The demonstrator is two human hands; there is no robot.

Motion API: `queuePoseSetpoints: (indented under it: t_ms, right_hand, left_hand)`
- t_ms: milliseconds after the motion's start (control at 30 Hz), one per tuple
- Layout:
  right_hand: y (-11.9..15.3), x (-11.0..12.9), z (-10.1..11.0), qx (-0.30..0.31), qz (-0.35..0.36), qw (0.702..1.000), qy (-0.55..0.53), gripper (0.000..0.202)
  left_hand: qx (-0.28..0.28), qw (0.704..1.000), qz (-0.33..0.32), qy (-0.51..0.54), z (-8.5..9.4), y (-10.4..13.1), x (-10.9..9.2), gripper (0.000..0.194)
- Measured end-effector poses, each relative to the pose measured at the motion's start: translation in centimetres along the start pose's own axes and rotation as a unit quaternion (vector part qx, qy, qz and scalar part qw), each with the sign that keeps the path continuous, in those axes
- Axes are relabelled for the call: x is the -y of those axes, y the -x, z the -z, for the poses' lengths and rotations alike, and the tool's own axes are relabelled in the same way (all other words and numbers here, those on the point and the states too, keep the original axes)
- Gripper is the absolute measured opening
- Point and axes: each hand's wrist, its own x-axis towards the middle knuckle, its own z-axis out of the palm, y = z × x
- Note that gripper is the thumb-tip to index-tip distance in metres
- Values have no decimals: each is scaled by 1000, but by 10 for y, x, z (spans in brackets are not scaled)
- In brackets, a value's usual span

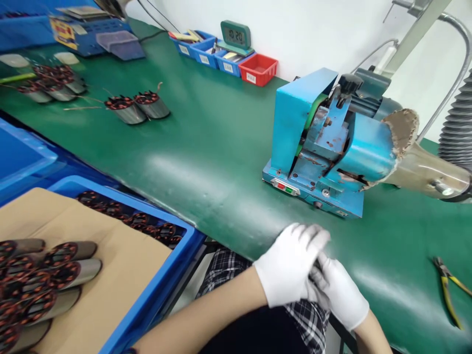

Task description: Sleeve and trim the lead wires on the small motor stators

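Note:
My left hand [293, 263], in a white glove, is over the front edge of the green table [206, 162]. Its fingers bend over the fingers of my right hand [342, 292], which wears a white glove with greyed fingertips. Both hands touch and look closed around each other. Whether something small lies between them is hidden. Just behind them stands a blue grinding machine [313, 162] with a red and a green button. Pliers [448, 285] with yellow handles lie to the right.
At left, a blue crate [191, 246] holds wound metal cores [70, 273] on cardboard [121, 260], with more cores beneath. Two cores [142, 108] stand on the table. Small blue bins [204, 54], a red bin [258, 69] and a clock [236, 35] line the wall. A duct [435, 172] joins the machine.

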Motion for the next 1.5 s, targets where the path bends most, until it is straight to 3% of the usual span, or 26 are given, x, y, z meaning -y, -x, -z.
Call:
queuePoseSetpoints:
  t_ms: [100,200,267,367,500,667,733,867,1033,1100,1167,1267,1300,1367,1433,1500]
  right_hand:
    - [3,-2,-6,78,3,994,78,28]
    - [9,-2,-12,20,-36,992,121,28]
    - [11,-1,-14,-2,-79,994,73,28]
    - [9,3,-12,18,-143,988,-62,28]
    - [3,9,-4,57,-220,949,-217,32]
    - [0,9,6,98,-269,915,-284,34]
    - [0,4,11,71,-270,907,-315,32]
    - [7,-8,19,-100,-229,905,-345,24]
    - [19,-7,-2,-71,-175,971,-147,27]
    - [20,-6,-12,-109,-141,982,-54,18]
    - [20,-8,-13,-190,-141,972,-4,17]
    - [23,-18,0,-326,-180,927,-37,23]
    - [24,-21,5,-344,-182,920,-49,23]
    - [27,-24,11,-309,-134,941,-38,23]
    - [27,-22,10,-213,-18,977,16,19]
    - [24,-16,4,-132,111,981,89,17]
  left_hand:
    - [47,999,22,-7,1,9,25,70]
    - [57,998,22,-9,-1,13,31,51]
    - [49,998,22,-21,-3,14,30,39]
    - [56,997,15,-51,-7,14,29,26]
    - [86,992,-3,-95,-8,12,30,23]
    - [124,984,-2,-128,-6,8,25,12]
    - [123,983,3,-133,-7,7,24,9]
    - [103,986,15,-130,-11,10,24,8]
    - [89,986,11,-137,-15,11,24,10]
    - [81,986,13,-143,-16,12,24,10]
    - [72,988,14,-137,-17,12,25,9]
    - [64,991,13,-119,-19,13,26,10]
    - [63,991,13,-115,-19,14,27,11]
    - [61,992,14,-112,-19,14,27,12]
    - [64,992,14,-111,-19,14,27,13]
    - [69,991,15,-115,-17,14,26,12]
